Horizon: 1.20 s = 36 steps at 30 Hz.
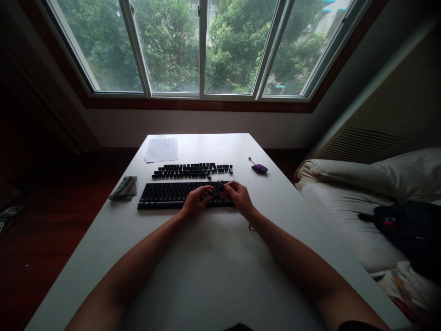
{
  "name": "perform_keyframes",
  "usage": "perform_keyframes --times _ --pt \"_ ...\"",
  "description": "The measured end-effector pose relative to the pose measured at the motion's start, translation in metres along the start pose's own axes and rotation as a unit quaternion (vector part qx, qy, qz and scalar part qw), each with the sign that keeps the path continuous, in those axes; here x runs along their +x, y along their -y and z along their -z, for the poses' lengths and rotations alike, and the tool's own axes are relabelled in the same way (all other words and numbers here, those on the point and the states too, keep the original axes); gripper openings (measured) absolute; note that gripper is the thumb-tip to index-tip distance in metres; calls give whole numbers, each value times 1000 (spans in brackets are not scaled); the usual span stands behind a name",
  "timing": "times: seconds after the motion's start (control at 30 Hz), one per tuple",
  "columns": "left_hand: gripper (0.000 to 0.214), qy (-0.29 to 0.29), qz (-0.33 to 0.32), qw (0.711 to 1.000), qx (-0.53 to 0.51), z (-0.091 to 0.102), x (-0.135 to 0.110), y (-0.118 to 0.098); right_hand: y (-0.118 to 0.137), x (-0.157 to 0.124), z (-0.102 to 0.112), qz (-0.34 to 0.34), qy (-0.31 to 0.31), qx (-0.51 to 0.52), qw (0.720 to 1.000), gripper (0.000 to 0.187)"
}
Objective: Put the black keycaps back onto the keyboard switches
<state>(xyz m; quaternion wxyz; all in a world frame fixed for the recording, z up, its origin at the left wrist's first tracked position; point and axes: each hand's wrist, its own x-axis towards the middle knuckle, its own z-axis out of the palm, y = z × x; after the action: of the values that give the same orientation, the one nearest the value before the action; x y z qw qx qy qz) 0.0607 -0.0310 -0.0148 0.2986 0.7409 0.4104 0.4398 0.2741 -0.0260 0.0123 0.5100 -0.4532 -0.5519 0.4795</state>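
Observation:
A black keyboard (165,195) lies across the white table (213,271). Behind it, rows of removed black keycaps (191,170) are laid out. My left hand (195,200) and my right hand (237,196) meet over the keyboard's right part, fingers curled in a pinch around a small dark thing with a thin wire loop (218,188). It is too small to name. My forearms stretch out from the near edge.
A grey cloth (124,188) sits left of the keyboard. A sheet of paper (161,150) lies at the far left. A purple tool (259,168) rests at the right. A bed with white bedding (347,220) and a black bag (409,230) stands beside the table.

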Motion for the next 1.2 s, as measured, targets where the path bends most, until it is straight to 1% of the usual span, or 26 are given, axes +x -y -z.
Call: perform_keyframes --times 0.2,0.4,0.63,0.9,1.03,1.2 --pt "38 13 -2 999 -43 2 2 -1 -3 1 2 -19 4 16 1000 43" --pt "41 26 2 999 -44 5 2 -1 -8 2 2 -55 10 45 997 41" --pt "29 59 -10 997 -52 11 3 -2 -13 3 1 -67 15 61 996 42" --pt "28 75 -38 996 -21 10 2 -1 -10 2 1 -77 7 64 995 38" --pt "24 84 -57 995 4 7 1 -2 -12 3 3 -72 -2 49 996 37" --pt "22 88 -74 993 26 6 1 -3 -15 3 4 -62 1 45 997 37"
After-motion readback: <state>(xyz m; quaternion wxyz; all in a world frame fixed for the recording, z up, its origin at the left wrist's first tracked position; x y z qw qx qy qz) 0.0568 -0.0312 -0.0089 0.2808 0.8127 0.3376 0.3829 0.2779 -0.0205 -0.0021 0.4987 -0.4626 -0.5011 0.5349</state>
